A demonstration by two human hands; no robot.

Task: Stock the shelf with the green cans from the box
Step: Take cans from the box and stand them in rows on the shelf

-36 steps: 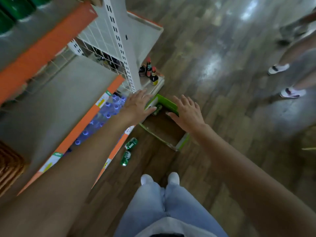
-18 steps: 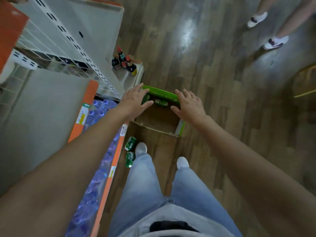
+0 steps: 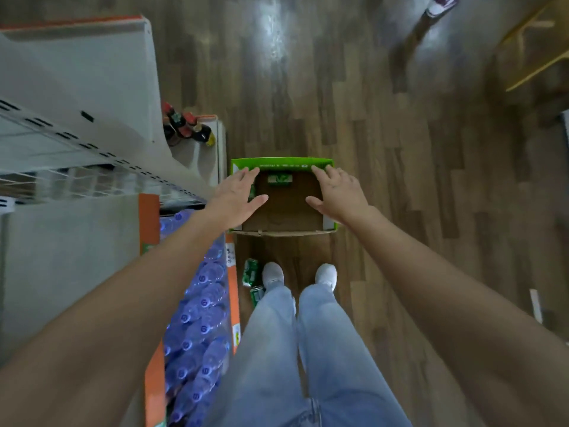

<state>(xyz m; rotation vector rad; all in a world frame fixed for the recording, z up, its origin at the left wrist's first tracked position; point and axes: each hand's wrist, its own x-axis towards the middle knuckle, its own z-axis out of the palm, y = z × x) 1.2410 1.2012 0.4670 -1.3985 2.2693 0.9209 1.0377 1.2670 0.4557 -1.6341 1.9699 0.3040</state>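
One green can (image 3: 279,179) lies on its side in the open cardboard box (image 3: 281,164), against the far green wall, between the fingertips of the two hands. A second can (image 3: 253,191) peeks out from under the left hand (image 3: 238,195). Both hands are spread flat with straight fingers and grip nothing, the left over the box's left wall and the right hand (image 3: 338,192) over its right wall; whether they touch it I cannot tell. White print runs along the green wall, too blurred to read. Behind the left wrist, two loose cans (image 3: 251,271) lie on the wooden floor (image 3: 415,180) beside the person's white shoes (image 3: 272,274). Left of the left hand stands the orange-edged shelf (image 3: 61,257), with water bottles (image 3: 200,318) packed low. Dark sauce bottles (image 3: 187,127) cluster beyond that hand.
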